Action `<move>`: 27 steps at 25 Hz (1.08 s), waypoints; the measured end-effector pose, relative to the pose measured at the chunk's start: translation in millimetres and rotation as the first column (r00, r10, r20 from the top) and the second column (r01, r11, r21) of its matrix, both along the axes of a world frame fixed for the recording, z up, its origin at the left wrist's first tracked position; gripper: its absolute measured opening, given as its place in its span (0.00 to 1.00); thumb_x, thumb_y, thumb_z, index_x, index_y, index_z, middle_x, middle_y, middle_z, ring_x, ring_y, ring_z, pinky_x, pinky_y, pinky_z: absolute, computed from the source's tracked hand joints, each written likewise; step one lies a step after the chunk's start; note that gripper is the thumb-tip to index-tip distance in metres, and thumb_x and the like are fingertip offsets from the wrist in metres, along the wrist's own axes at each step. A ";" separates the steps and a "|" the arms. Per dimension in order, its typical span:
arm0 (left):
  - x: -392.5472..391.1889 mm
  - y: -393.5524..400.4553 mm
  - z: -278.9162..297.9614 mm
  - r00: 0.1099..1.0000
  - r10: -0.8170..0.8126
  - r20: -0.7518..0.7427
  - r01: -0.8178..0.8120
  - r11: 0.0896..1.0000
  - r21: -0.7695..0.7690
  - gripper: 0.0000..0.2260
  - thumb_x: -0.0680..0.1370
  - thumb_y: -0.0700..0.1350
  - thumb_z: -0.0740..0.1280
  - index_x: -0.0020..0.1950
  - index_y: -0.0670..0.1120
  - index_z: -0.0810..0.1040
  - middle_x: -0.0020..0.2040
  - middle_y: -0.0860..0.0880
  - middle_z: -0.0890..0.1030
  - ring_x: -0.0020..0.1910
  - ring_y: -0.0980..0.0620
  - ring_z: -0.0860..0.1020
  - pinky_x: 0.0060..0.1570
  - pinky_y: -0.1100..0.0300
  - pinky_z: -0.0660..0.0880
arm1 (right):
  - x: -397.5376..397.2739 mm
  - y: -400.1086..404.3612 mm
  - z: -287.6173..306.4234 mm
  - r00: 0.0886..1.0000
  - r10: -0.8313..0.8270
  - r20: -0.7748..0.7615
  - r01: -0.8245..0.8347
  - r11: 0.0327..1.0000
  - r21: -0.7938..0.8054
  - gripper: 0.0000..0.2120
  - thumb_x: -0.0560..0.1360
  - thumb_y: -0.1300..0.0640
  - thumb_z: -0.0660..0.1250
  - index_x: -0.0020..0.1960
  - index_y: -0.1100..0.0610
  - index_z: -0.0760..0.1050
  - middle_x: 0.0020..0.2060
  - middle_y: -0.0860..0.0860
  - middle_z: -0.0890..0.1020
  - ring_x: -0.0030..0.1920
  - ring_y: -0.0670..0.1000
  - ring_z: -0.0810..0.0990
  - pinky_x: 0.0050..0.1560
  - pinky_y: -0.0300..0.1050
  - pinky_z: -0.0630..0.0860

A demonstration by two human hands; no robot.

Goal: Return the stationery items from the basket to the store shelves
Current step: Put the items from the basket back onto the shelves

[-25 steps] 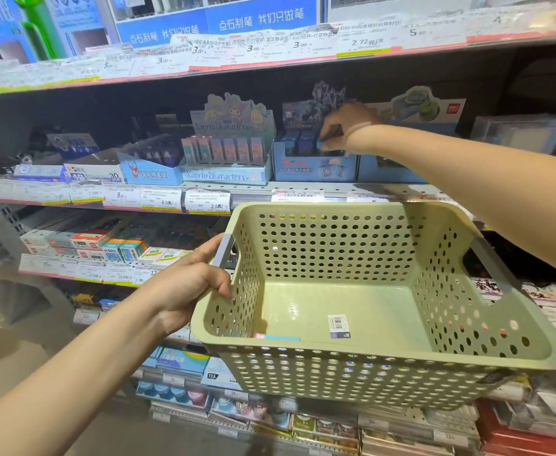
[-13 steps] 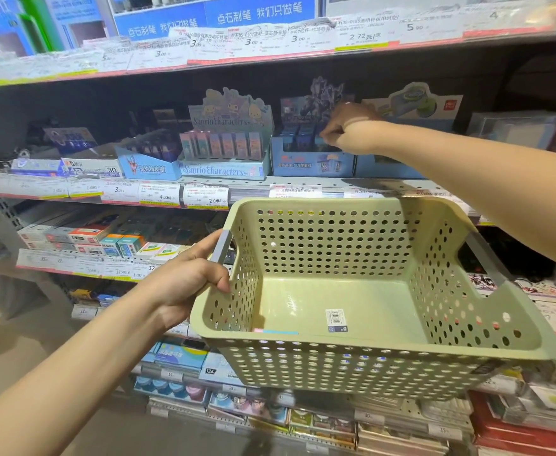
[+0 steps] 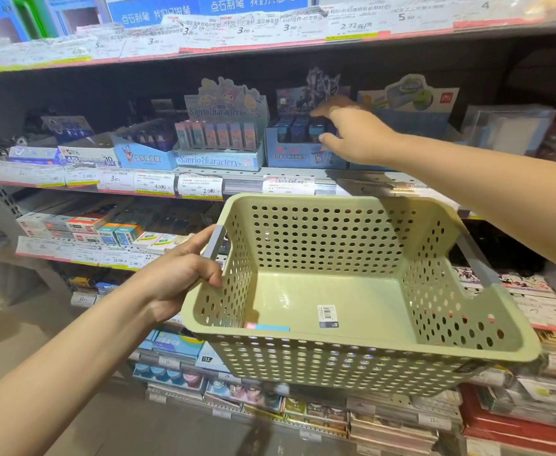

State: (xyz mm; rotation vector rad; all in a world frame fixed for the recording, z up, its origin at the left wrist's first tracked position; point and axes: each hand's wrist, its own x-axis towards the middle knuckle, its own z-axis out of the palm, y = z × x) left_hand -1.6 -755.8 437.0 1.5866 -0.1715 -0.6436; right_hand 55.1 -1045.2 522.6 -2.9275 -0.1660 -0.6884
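Observation:
My left hand (image 3: 184, 274) grips the grey handle on the left rim of a pale green perforated basket (image 3: 467, 311), held in front of the shelves. Against the basket's near wall lies a thin pink and blue item (image 3: 266, 326); a barcode sticker is on the floor. My right hand (image 3: 349, 133) is up at the middle shelf, fingers spread and straight over a blue display box (image 3: 290, 153) of small dark blue packs. The hand holds nothing that I can see.
A Sanrio display box (image 3: 217, 159) of pastel erasers stands left of the blue box, with more eraser boxes further left. Price labels line the shelf edge (image 3: 158, 182). Lower shelves hold boxed stationery (image 3: 105, 225) and stacked notebooks (image 3: 385, 419).
My right hand was curled down into the blue display box; now its fingers are spread and lifted off the packs. The basket and my left hand shifted slightly.

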 end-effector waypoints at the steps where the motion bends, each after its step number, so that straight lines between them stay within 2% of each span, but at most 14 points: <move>1: -1.5 -0.1 -0.4 1.000 -0.001 -0.002 0.001 1.000 -0.002 0.34 0.59 0.28 0.59 0.54 0.60 0.79 0.45 0.37 0.78 0.38 0.41 0.77 0.33 0.52 0.76 | -6.8 3.5 -0.9 0.996 0.050 0.077 -0.051 0.999 0.006 0.19 0.78 0.56 0.60 0.68 0.56 0.68 0.62 0.56 0.73 0.61 0.56 0.73 0.59 0.46 0.69; 3: -4.0 0.0 -1.4 1.000 0.006 0.004 -0.006 1.000 -0.001 0.34 0.56 0.29 0.59 0.52 0.59 0.80 0.40 0.38 0.78 0.31 0.43 0.77 0.29 0.55 0.76 | -23.7 12.1 -5.3 0.969 0.180 0.168 -0.188 0.982 0.030 0.12 0.76 0.56 0.62 0.57 0.56 0.75 0.53 0.53 0.76 0.52 0.52 0.76 0.54 0.48 0.72; 4: -5.5 -0.2 -1.5 1.000 0.012 0.007 -0.012 1.000 -0.002 0.34 0.56 0.29 0.59 0.54 0.59 0.80 0.37 0.39 0.79 0.28 0.44 0.76 0.27 0.56 0.76 | -34.1 17.1 -8.4 0.957 0.243 0.158 -0.251 0.967 0.032 0.08 0.75 0.55 0.62 0.52 0.56 0.77 0.48 0.51 0.77 0.46 0.50 0.77 0.49 0.47 0.73; 7: -8.6 -1.1 -2.5 0.999 0.035 0.005 -0.035 0.999 0.003 0.35 0.60 0.27 0.58 0.58 0.58 0.78 0.35 0.39 0.79 0.27 0.44 0.77 0.27 0.56 0.76 | -60.4 29.6 -20.1 0.940 0.340 -0.019 -0.341 0.940 -0.018 0.06 0.73 0.55 0.64 0.41 0.55 0.77 0.36 0.46 0.79 0.34 0.46 0.75 0.39 0.43 0.72; 10: -12.2 -2.1 -3.4 0.999 0.050 -0.004 -0.050 0.999 -0.009 0.36 0.60 0.27 0.58 0.59 0.59 0.77 0.38 0.38 0.79 0.29 0.43 0.78 0.27 0.56 0.77 | -72.2 40.1 -31.9 0.895 0.374 -0.242 -0.393 0.919 -0.034 0.06 0.72 0.57 0.65 0.38 0.55 0.78 0.32 0.46 0.80 0.32 0.42 0.75 0.38 0.41 0.72; 14: -17.2 -3.4 -5.3 0.999 0.043 -0.010 -0.043 0.998 -0.041 0.36 0.56 0.29 0.57 0.57 0.58 0.78 0.42 0.36 0.79 0.30 0.42 0.78 0.28 0.54 0.77 | -71.5 56.1 -53.4 0.762 0.408 -0.503 -0.451 0.892 0.040 0.05 0.73 0.59 0.65 0.40 0.57 0.79 0.33 0.46 0.79 0.31 0.40 0.74 0.34 0.32 0.70; 17: -18.9 -0.9 -8.5 0.999 0.038 -0.008 -0.039 0.998 -0.041 0.37 0.56 0.29 0.57 0.60 0.57 0.76 0.46 0.35 0.78 0.32 0.42 0.78 0.28 0.53 0.77 | -65.2 70.5 -84.7 0.593 0.392 -0.703 -0.421 0.895 0.143 0.06 0.74 0.63 0.65 0.47 0.63 0.79 0.39 0.55 0.83 0.30 0.43 0.77 0.37 0.38 0.75; 20: -19.0 3.6 -12.2 0.999 0.050 -0.003 -0.050 0.998 -0.037 0.38 0.56 0.30 0.58 0.61 0.56 0.76 0.46 0.35 0.77 0.33 0.42 0.77 0.30 0.54 0.77 | -64.0 87.4 -121.9 0.431 0.313 -0.846 -0.370 0.917 0.151 0.10 0.75 0.65 0.63 0.54 0.66 0.76 0.48 0.61 0.83 0.32 0.46 0.78 0.43 0.44 0.77; 22: -17.9 7.9 -14.5 0.998 0.056 -0.004 -0.056 0.998 -0.037 0.38 0.56 0.30 0.58 0.61 0.57 0.75 0.45 0.35 0.77 0.32 0.43 0.76 0.31 0.55 0.76 | -65.1 97.0 -139.3 0.404 0.269 -0.874 -0.339 0.932 0.130 0.12 0.75 0.65 0.62 0.57 0.66 0.74 0.46 0.60 0.79 0.36 0.51 0.77 0.44 0.45 0.76; 24: -14.8 12.4 -16.2 0.999 0.053 -0.006 -0.053 0.998 -0.036 0.37 0.57 0.29 0.58 0.61 0.57 0.76 0.45 0.34 0.76 0.34 0.42 0.75 0.32 0.55 0.75 | -66.8 104.6 -147.6 0.379 0.240 -0.894 -0.287 0.949 0.133 0.13 0.76 0.66 0.60 0.60 0.66 0.72 0.45 0.58 0.76 0.34 0.52 0.75 0.39 0.43 0.75; 27: -5.0 22.7 -16.1 1.000 0.023 -0.019 -0.024 0.999 -0.048 0.36 0.59 0.28 0.58 0.61 0.56 0.75 0.47 0.33 0.76 0.35 0.42 0.74 0.31 0.55 0.75 | -64.7 117.9 -156.7 0.370 0.163 -0.914 -0.240 0.968 0.076 0.17 0.76 0.67 0.58 0.64 0.69 0.69 0.46 0.60 0.76 0.31 0.52 0.73 0.33 0.42 0.73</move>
